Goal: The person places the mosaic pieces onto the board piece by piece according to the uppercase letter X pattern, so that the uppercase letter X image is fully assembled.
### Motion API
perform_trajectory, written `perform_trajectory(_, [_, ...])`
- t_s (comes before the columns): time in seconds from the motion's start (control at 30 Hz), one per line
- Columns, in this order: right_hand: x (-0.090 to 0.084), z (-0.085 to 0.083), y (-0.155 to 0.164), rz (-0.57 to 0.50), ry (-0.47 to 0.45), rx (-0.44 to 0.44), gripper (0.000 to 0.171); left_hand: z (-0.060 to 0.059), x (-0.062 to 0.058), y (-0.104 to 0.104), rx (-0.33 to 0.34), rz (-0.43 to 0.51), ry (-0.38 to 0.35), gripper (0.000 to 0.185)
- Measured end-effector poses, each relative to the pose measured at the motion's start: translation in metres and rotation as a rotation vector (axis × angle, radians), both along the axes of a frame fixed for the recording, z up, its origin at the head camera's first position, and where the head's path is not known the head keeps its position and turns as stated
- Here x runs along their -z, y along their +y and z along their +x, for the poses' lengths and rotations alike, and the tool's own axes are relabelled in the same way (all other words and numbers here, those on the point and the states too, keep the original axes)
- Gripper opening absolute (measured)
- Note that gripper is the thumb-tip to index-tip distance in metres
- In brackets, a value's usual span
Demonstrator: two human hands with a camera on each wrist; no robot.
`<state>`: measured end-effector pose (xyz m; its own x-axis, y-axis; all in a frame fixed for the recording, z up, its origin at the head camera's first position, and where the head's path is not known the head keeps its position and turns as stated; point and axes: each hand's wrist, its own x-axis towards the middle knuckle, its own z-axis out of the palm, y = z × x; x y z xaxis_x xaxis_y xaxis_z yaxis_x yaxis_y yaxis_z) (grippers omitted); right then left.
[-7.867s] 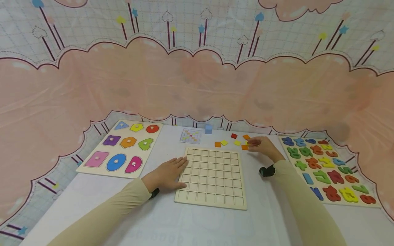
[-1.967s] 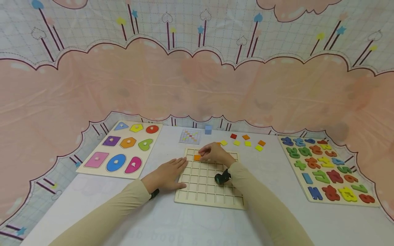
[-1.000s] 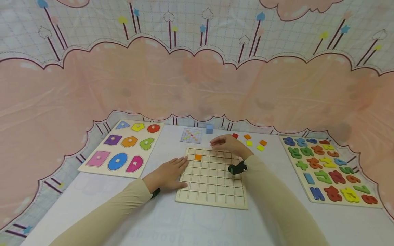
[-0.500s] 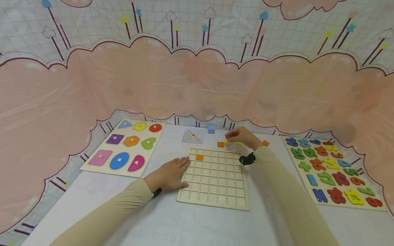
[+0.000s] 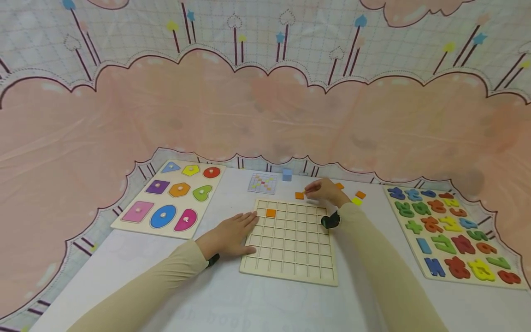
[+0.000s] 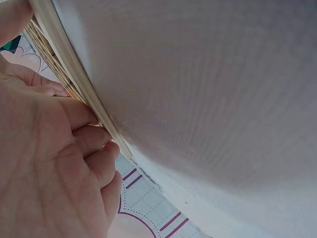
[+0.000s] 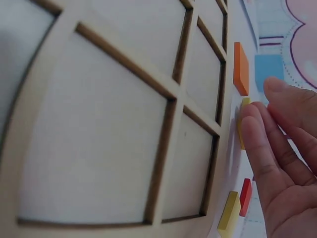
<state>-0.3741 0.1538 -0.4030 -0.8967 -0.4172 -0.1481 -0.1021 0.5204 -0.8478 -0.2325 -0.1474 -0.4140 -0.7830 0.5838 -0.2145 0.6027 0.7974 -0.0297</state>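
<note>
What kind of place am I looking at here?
Perhaps a children's play or learning corner, though I can't be sure. The pink cloud-and-star backdrop, the knobbed shape puzzle and the wooden grid board suggest it.

The grid board [image 5: 289, 243] is pale wood-beige, ruled in squares, one filled by an orange tile [image 5: 271, 213]. Loose tiles [image 5: 299, 196] show orange, yellow and red. A light-blue cube [image 5: 287, 174] and a pale card [image 5: 262, 183] with a multicoloured grid pattern sit on the white worktop [image 5: 137, 272]. The cream shape board [image 5: 143, 227] bears blue, yellow, red, purple, orange, green, pink and magenta; the cream character board [image 5: 412, 242] blue, green, red, orange and yellow. The sleeves [image 5: 153, 276] are beige, the backdrop [image 5: 244, 110] salmon-pink below white check.
</note>
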Motion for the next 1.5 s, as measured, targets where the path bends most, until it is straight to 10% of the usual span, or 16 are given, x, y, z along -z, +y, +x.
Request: perform_trajectory(1.5, [0.002,-0.011,-0.036,0.239,0.045,-0.03,0.024,0.004,-0.006,0.002,-0.007,-0.008,-0.003,0.085])
